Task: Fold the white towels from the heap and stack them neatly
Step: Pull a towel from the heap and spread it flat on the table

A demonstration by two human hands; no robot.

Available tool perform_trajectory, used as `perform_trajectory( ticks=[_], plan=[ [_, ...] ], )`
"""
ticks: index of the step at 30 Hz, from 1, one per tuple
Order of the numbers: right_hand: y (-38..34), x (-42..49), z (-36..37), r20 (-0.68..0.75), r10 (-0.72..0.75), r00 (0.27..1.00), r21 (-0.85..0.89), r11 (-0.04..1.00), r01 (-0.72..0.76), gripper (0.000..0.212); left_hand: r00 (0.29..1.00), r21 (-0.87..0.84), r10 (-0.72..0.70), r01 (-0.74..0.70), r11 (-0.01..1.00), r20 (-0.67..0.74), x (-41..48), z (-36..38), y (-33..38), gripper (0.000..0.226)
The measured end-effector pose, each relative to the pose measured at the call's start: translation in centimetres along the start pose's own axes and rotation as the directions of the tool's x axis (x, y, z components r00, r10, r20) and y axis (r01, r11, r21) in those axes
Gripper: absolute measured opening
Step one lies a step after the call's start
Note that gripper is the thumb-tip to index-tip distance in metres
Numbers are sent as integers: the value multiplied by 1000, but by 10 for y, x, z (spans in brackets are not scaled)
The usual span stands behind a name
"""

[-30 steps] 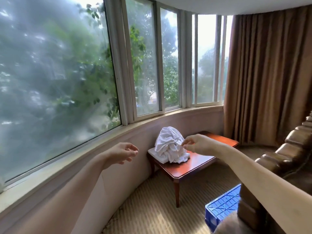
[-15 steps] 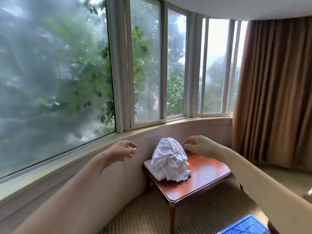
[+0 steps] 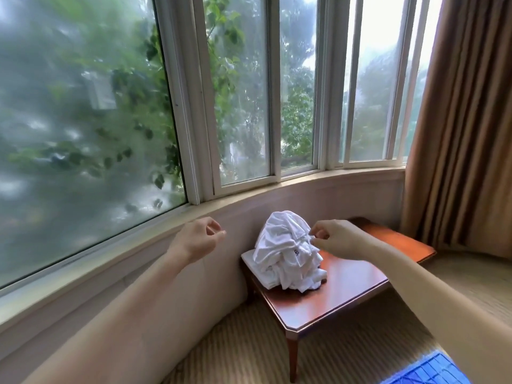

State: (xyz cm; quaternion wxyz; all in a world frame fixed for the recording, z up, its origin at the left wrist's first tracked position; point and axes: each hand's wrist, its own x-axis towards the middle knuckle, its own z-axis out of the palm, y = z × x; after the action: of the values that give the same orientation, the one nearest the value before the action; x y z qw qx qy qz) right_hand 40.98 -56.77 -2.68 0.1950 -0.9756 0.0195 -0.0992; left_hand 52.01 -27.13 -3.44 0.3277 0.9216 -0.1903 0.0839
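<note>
1. While the left hand (image 3: pixel 198 239) is hanging in the air with its fingers loosely curled around nothing, the right hand (image 3: pixel 338 239) is reaching to the upper right side of the heap of white towels (image 3: pixel 288 256). Its curled fingertips (image 3: pixel 314 235) are meeting the hem, but I cannot tell whether they are pinching it.
2. The hands are hovering well apart, the left one off the desk's (image 3: pixel 346 289) left edge.
3. The heap is sitting crumpled at the desk's left corner, partly on a flat folded towel (image 3: pixel 250 256).
4. A brown curtain (image 3: pixel 457 134) is hanging beyond the far right corner, and a blue crate (image 3: pixel 426 370) is showing off the near edge.
</note>
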Motion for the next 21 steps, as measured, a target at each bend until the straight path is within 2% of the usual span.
perform_trajectory(
  ticks=[7, 12, 15, 21],
  plan=[
    [63, 101, 30, 37, 51, 998, -38, 998, -49, 26, 990, 50, 47, -54, 997, 132, 109, 58, -36, 19],
    [99, 196, 22, 53, 128, 990, -87, 989, -123, 28, 979, -5, 52, -52, 999, 197, 219, 91, -41, 22],
    [118, 244, 19, 5, 147, 989, -53, 988, -146, 27, 979, -39, 55, -48, 998, 198, 282, 110, -36, 20],
    [181, 310, 24, 34, 201, 979, -46, 979, -200, 26, 965, -131, 53, -19, 991, 259, 369, 177, -8, 17]
  ],
)
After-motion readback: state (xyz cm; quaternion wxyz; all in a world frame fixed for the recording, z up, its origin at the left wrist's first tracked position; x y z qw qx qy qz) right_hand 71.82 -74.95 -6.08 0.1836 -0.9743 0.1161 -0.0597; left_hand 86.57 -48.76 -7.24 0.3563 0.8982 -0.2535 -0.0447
